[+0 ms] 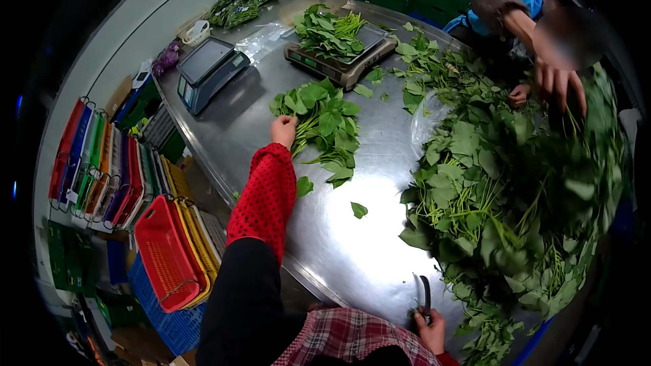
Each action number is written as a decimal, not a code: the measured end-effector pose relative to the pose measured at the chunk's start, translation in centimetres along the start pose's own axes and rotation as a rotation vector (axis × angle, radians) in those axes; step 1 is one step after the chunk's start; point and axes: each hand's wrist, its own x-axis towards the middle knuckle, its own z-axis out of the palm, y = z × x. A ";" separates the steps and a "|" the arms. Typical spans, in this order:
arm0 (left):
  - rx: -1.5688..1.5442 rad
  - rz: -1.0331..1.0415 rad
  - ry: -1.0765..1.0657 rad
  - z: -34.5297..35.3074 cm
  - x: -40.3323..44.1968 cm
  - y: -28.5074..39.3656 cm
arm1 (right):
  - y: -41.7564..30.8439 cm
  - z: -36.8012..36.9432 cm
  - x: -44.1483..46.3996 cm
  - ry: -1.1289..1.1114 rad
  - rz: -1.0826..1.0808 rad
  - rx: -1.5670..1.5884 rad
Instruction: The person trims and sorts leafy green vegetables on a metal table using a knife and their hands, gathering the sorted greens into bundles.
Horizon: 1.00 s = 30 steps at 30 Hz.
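Note:
My left hand (284,131), in a red dotted sleeve, is closed at the stem side of a loose bunch of leafy greens (325,122) lying on the steel table (386,210). Its fingertips are partly hidden against the stems. Low in the view, my right hand (431,331) is wrapped around a knife (426,291) with a dark, curved upper part, which points away from me. To the right of both hands spreads a large heap of leafy greens (468,183). A single leaf (359,210) lies between the bunch and the knife.
A scale (349,71) bears more greens; another scale (210,71) stands left of it. A plastic bag (426,122) lies by the heap. Across the table, another person's hand (559,85) reaches into the greens. Colored baskets (169,251) stand beyond the table's left edge.

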 end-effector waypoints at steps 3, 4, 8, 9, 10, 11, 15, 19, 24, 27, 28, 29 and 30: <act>-0.264 -0.213 0.053 -0.5 -0.9 0.1 | -1.3 0.2 -0.8 0.016 -0.144 -0.286; -0.429 -0.222 0.075 -0.7 -0.9 -0.5 | -1.8 0.0 -0.6 0.049 -0.402 -0.509; -0.776 -0.254 0.109 -1.3 -2.7 -0.5 | -5.1 0.7 1.8 0.018 -0.509 -0.536; -0.857 -0.247 0.103 -1.6 -3.0 -0.9 | -6.4 1.7 3.1 0.022 -0.511 -0.549; -0.900 -0.245 0.064 -1.9 -3.4 -1.3 | -8.1 3.2 4.5 -0.037 -0.557 -0.465; -0.913 -0.249 0.067 -1.9 -3.9 -1.8 | -10.1 4.7 5.9 -0.097 -0.603 -0.381; -1.122 -0.205 0.025 -2.4 -4.8 -2.7 | -18.6 12.3 12.9 -0.222 -0.959 -0.491; -1.186 -0.200 0.009 -2.6 -5.0 -2.6 | -26.4 21.9 20.4 -0.232 -1.250 -0.511; -1.129 -0.346 -0.025 -3.3 -4.5 -0.7 | -33.3 30.7 28.9 -0.140 -1.514 -0.713; -1.077 -0.419 -0.058 -5.2 -4.1 -0.3 | -32.1 34.0 34.1 -0.071 -1.502 -0.883; -0.996 -0.437 -0.133 -6.0 -3.9 -0.6 | -31.7 34.2 34.4 -0.087 -1.461 -0.867; -0.917 -0.451 -0.207 -6.7 -3.7 -0.7 | -31.4 34.4 34.7 -0.100 -1.424 -0.852; -0.935 -0.439 -0.171 -7.5 -3.6 -0.5 | -31.4 34.3 34.5 -0.095 -1.415 -0.832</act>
